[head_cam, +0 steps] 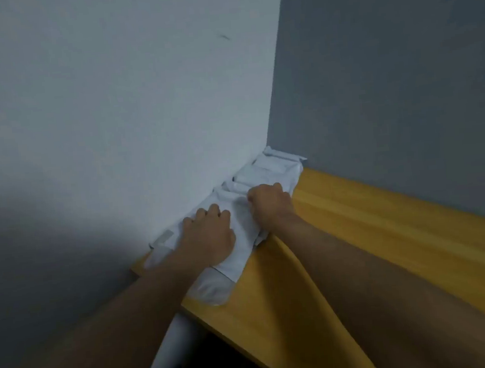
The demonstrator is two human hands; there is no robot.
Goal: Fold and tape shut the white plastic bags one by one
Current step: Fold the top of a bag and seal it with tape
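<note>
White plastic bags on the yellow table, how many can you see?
About 4, lined along the wall: farthest bag in the corner, one beside it, one under both hands, nearest at the table edge; overlaps may hide more.

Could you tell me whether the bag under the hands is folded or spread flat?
Folded: the white plastic bag shows a doubled layer, edges overlapping near the table.

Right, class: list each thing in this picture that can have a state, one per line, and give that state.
Left hand: palm down, pressing on the near bag.
Right hand: fingers curled, gripping the bag's far edge.
Near bag: flat on the table, held under both hands.
Far bags: folded, lying in the corner against the wall.
Tape strip: stuck down at the bags' left end.
Table: yellow, bags along its wall edge.
</note>
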